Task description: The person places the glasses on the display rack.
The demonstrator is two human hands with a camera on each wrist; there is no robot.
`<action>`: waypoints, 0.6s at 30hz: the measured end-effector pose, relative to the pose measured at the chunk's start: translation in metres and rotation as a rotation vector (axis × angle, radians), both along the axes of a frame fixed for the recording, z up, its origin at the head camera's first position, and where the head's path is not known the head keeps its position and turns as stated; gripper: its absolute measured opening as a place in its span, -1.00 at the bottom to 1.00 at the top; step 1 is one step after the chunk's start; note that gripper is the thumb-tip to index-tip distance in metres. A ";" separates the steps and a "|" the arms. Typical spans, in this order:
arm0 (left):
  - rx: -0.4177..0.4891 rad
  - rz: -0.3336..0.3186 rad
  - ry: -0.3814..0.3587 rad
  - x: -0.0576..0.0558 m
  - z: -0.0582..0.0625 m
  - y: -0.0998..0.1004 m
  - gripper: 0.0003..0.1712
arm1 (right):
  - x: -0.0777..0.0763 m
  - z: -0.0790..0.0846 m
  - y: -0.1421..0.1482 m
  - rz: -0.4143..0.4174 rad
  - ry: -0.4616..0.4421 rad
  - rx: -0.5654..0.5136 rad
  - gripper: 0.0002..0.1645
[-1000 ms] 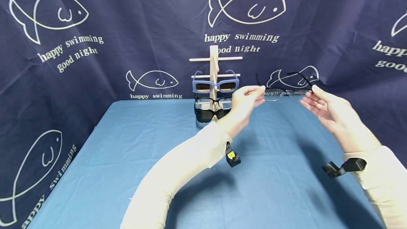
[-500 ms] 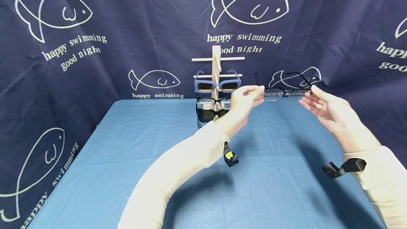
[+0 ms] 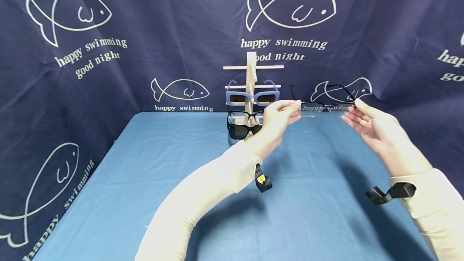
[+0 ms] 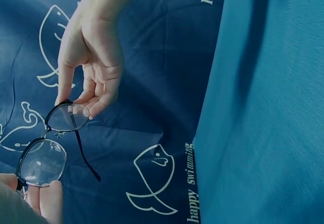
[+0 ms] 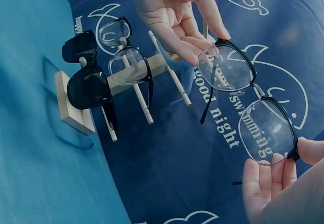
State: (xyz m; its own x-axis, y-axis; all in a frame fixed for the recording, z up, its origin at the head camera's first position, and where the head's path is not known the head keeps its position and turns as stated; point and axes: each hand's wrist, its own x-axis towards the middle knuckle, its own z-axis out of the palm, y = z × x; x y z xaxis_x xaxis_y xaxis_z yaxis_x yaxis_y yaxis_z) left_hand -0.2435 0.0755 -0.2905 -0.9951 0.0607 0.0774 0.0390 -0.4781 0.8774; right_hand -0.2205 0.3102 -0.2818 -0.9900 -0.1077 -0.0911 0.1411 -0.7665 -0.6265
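Observation:
Eyeglasses with black upper rims and clear lenses are held in the air, temples unfolded and pointing away in the head view. My left hand pinches their left hinge corner between thumb and fingers. At the opposite corner, my right hand grips the frame the same way. Both lenses face the right wrist camera. Just left of my left hand, a wooden display rack carries blue-framed sunglasses, black-rimmed clear glasses and dark sunglasses. My left hand partly covers the lower two pairs.
The rack's top bar bears no glasses. A blue cloth covers the table. Behind it hangs a navy curtain with white fish drawings. In the right wrist view, the rack's wooden base rests on the table.
Rack and curtain have shifted right within the head view, as the camera turns slightly left. Both hands keep their grip on the eyeglasses, which sit a touch lower in view.

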 end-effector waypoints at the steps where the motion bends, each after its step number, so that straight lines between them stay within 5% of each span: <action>1: -0.002 -0.002 -0.002 0.000 -0.001 0.000 -0.83 | 0.001 -0.001 0.000 0.001 -0.004 -0.004 -0.78; 7: -0.013 -0.005 0.016 0.000 0.001 0.002 -0.82 | 0.002 -0.002 0.002 -0.010 -0.009 -0.015 -0.79; 18: -0.074 -0.002 0.056 0.000 0.021 -0.001 -0.80 | 0.001 0.013 -0.001 -0.060 0.006 -0.008 -0.81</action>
